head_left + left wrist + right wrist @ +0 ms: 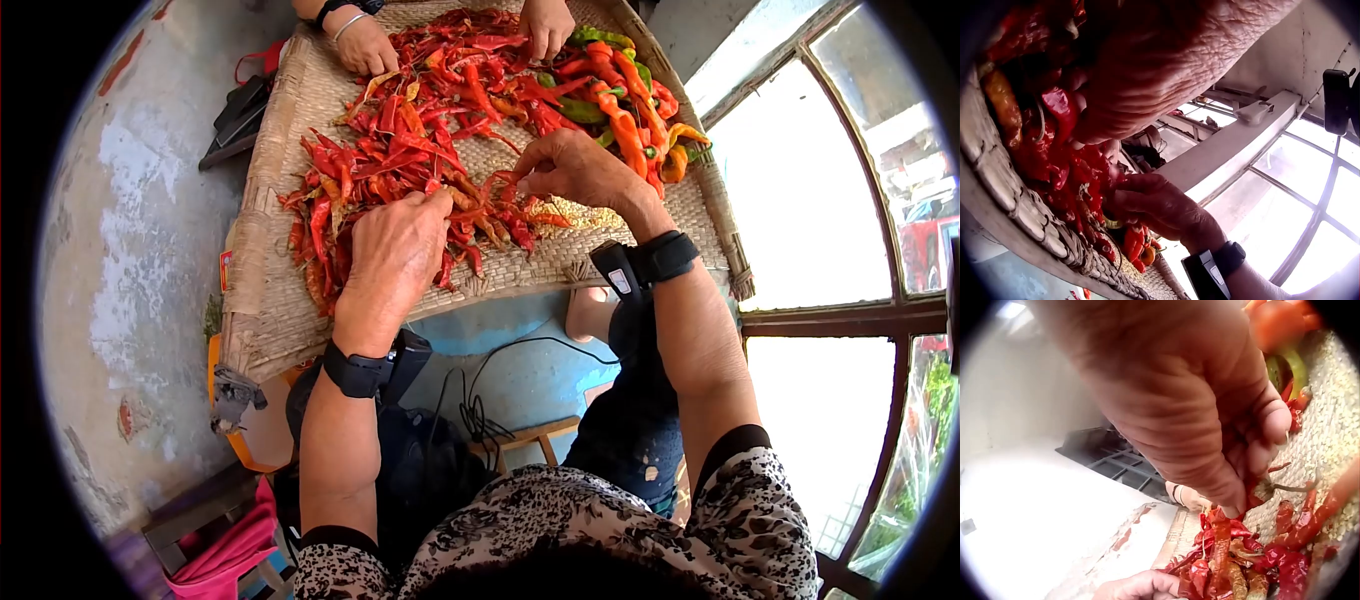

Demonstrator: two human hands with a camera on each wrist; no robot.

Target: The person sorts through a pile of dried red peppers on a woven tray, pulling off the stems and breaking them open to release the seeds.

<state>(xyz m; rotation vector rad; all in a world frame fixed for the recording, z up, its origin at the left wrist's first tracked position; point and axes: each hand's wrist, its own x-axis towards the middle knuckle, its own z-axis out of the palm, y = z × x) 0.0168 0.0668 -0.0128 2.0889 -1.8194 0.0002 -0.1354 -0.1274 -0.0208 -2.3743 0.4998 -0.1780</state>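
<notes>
Dried red peppers [400, 150] lie heaped on a woven tray [265, 260]. My left hand [395, 250] reaches into the near part of the heap, its curled fingers pinching a red pepper; in the left wrist view the back of this hand [1166, 62] covers most of the fingertips. Right of it, my right hand [590, 178] is over the tray with bent fingers. The right wrist view has the thumb and fingers of this hand [1210, 406] closed on a small red pepper [1252, 492] with a brown stem, partly hidden by the fingers.
Another person's two hands [365, 45] [547, 28] touch the heap's far side. Larger orange and green peppers [625, 120] lie at the tray's right. Pale seeds [580, 213] are scattered near its front edge. A window [800, 190] stands right, a wall [150, 230] left.
</notes>
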